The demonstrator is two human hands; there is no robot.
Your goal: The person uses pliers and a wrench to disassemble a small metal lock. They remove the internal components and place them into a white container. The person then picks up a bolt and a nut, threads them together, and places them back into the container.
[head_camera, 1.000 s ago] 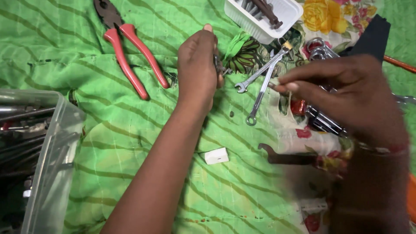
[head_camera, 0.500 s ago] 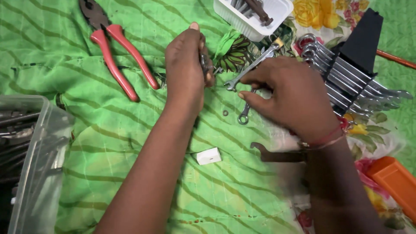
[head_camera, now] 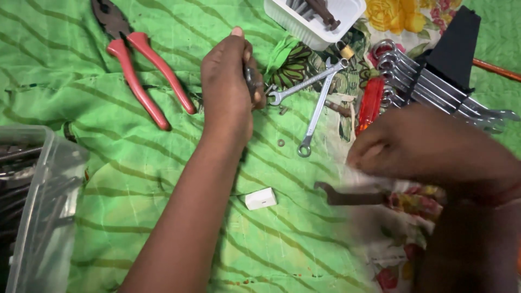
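Observation:
My left hand [head_camera: 228,89] rests on the green cloth [head_camera: 135,179] with its fingers closed on a small dark metal piece [head_camera: 251,81]. Just right of it lie two crossed silver combination wrenches [head_camera: 317,106]. My right hand [head_camera: 429,146] is blurred, hovering above the floral cloth, fingers curled. Whether it holds anything is unclear. Below it lies a dark rusty wrench [head_camera: 347,196]. A small white block [head_camera: 260,198] sits beside my left forearm.
Red-handled pliers [head_camera: 144,81] lie at the upper left. A white tray [head_camera: 317,27] with rusty parts stands at the top. A set of silver wrenches in a black holder [head_camera: 434,81] and a red screwdriver handle [head_camera: 370,103] lie right. A clear plastic box [head_camera: 32,206] stands at the left edge.
My right hand has pulled back from the crossed wrenches toward the lower right. My left hand has kept its hold on the small metal piece.

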